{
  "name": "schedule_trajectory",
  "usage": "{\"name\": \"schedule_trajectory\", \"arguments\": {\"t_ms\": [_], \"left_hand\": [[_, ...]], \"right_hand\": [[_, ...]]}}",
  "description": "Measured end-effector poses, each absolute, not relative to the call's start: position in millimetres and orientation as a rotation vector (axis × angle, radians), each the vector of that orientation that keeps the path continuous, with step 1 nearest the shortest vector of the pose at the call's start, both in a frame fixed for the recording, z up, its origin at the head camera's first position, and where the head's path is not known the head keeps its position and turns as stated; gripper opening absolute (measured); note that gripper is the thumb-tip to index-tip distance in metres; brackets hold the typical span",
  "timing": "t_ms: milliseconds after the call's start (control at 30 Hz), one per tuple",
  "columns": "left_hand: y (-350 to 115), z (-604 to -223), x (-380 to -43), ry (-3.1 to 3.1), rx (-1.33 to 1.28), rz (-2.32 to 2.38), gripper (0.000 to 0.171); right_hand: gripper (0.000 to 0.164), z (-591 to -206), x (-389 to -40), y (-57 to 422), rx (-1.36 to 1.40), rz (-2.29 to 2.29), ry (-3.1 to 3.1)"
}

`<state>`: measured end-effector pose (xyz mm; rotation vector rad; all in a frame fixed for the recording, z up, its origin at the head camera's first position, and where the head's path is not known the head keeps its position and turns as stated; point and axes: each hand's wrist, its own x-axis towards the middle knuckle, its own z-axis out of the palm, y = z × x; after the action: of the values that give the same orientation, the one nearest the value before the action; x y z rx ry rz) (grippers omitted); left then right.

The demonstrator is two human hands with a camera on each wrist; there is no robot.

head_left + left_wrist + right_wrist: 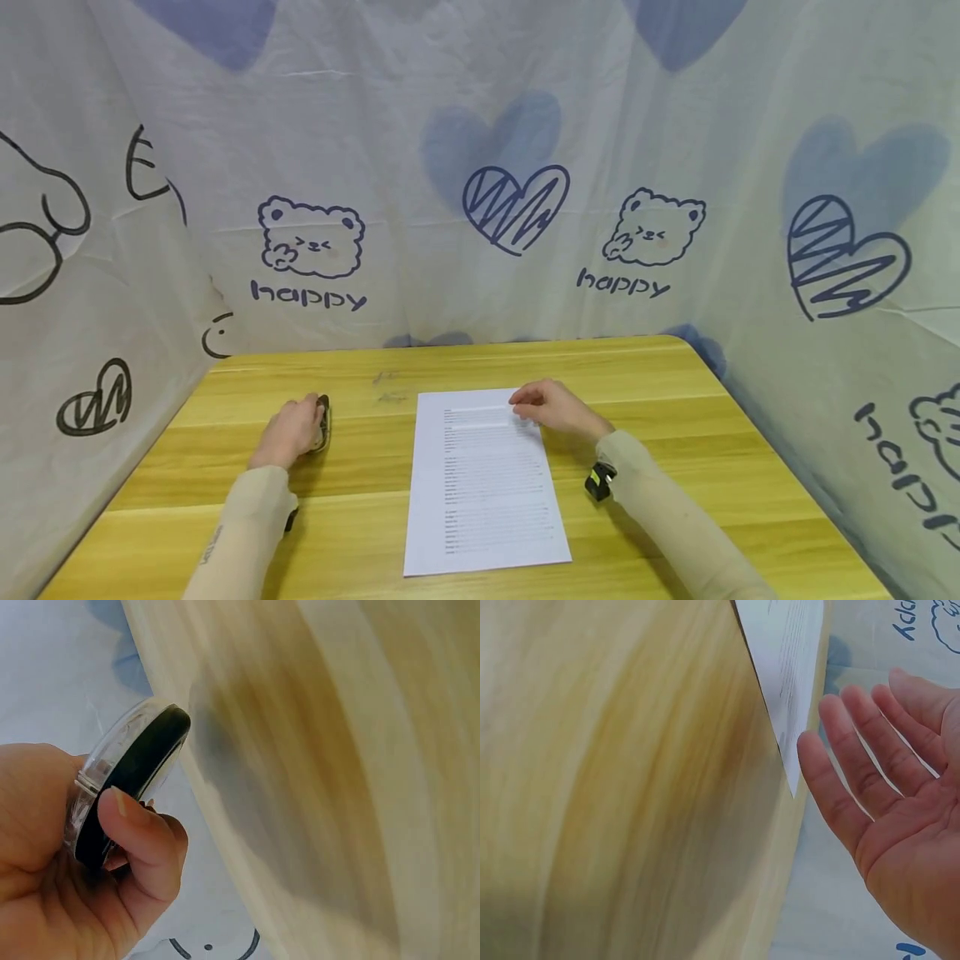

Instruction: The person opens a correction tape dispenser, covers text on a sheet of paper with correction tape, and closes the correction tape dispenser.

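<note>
My left hand (287, 429) grips a small rounded object (146, 754) with a clear plastic shell and a thick black band, its kind not plain from these views. The thumb presses on the black band in the left wrist view, and part of the object is hidden in the palm. On the table to its right lies a white printed sheet of paper (480, 492). My right hand (555, 407) is over the sheet's top right corner, holding nothing. Its fingers (866, 739) are nearly straight and spread a little in the right wrist view.
The yellow wood-grain table (352, 533) has a rounded far right corner. A pale cloth (420, 275) printed with hearts and bears hangs behind the table and on both sides. A small black device (600, 481) is worn at the right wrist.
</note>
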<state>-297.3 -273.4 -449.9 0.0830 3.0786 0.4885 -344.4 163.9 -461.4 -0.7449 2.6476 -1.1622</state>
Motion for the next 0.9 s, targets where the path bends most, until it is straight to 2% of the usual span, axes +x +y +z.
{"name": "schedule_trajectory", "arguments": {"t_ms": [167,433,667,900], "left_hand": [[-278.3,-451.7,-297.2,3.071,0.098,0.47,0.044],[-280.9,-455.9,-299.5,3.078,0.085,0.402,0.043],[-281.2,-456.2,-299.7,3.028,-0.007,0.391,0.065],[-280.6,-456.0,-296.9,3.044,-0.019,0.404,0.063]], "right_hand": [[0.025,-462.4,-344.9,163.3,-0.748,-1.105,2.708],[0.023,-461.0,-345.4,164.4,-0.698,-1.064,2.791],[0.021,-459.7,-346.9,164.6,-0.611,-1.0,2.898],[0.019,-459.9,-347.1,161.9,-0.392,-0.9,3.057]]}}
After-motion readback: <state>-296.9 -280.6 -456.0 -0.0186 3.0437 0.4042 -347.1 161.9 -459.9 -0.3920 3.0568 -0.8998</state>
